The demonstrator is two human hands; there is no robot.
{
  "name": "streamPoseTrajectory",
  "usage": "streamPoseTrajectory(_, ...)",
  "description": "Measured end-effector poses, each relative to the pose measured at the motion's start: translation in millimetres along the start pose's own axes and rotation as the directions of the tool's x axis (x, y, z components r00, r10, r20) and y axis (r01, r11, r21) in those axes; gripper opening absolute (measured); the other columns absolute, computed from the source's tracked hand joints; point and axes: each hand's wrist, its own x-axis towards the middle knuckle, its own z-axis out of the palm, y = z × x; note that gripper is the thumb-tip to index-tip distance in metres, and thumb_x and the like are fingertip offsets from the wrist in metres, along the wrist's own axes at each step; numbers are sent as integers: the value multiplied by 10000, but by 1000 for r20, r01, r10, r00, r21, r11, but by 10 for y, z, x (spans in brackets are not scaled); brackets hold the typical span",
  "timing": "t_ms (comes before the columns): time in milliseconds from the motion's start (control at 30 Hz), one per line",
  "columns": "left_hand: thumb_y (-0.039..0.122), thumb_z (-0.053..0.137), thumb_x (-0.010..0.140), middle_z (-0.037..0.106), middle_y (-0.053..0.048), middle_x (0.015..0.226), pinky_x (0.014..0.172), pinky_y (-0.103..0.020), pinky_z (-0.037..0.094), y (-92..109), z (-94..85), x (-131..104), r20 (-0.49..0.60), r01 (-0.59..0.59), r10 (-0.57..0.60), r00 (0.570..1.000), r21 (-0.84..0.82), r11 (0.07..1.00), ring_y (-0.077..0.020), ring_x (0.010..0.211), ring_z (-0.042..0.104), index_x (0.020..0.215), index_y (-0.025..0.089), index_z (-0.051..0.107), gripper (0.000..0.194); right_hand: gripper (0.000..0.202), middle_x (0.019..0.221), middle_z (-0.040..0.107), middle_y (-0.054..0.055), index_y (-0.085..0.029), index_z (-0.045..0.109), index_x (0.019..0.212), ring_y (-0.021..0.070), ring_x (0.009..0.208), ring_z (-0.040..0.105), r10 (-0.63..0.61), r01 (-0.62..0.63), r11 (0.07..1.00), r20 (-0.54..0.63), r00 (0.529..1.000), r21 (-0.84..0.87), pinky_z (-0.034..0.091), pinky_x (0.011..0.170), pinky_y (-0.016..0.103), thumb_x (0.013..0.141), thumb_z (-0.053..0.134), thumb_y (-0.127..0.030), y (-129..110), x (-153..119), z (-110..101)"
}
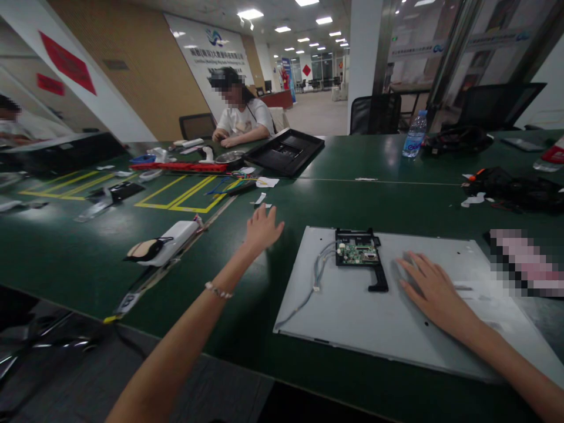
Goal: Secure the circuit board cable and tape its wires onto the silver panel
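Observation:
A flat grey metal-backed panel (335, 317), like the back of a display screen, lies on the green table. On it sits a green circuit board (358, 252) in a black plastic bracket (378, 281), with grey cables (316, 270) running off its left side. My right hand (425, 288) is over the panel, right of the bracket, fingers spread and holding nothing; whether it touches the surface I cannot tell. Left of the panel, my left hand (263, 228) reaches forward above the table with fingers apart and nothing in it. Small white paper scraps (261, 198) lie just beyond its fingertips.
A white power strip (176, 241) lies at left with a cord. Farther back are a black plastic frame (286, 153), a red bar (185, 167), and loose wires. A water bottle (415, 135) and black gear (511, 187) stand at right. Another person (244, 111) sits across.

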Motion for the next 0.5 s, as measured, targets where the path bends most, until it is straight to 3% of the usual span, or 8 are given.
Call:
streamPoseTrajectory(100,393,388,920,198,-195,1546,1077,-550,248,-199,227,530,-118,70,-63,991,60,996,-358,1422,164,1411,131,381,556,508,1522,345,98,-246,435,1414,343,1401,271,-2,2,999,5,1000,-49,294,1073,595,954,326,-434,7,-13,45)
streamPoseTrajectory(233,459,320,929,206,-207,1541,1069,-595,213,-384,500,1020,-128,181,-178,976,12,983,-368,1421,148,1448,123,334,619,514,1538,321,71,-268,416,1432,328,1403,274,-4,6,997,17,1000,-80,303,1082,558,958,322,-443,3,6,21)
streamPoseTrajectory(400,569,230,912,241,-194,1534,1035,-664,208,-515,735,1272,117,271,-262,958,-72,960,-407,1401,186,1467,173,325,688,512,1552,294,56,-285,400,1441,306,1409,268,10,-7,995,32,999,-104,301,1097,521,963,321,-449,-16,42,-36)
streamPoseTrajectory(500,616,151,904,224,-173,1546,1040,-675,193,-546,790,1246,152,269,-253,955,-93,959,-399,1399,203,1473,199,315,725,511,1553,291,51,-295,398,1441,294,1417,250,15,-10,994,42,999,-105,291,1107,508,964,322,-461,2,36,-63)
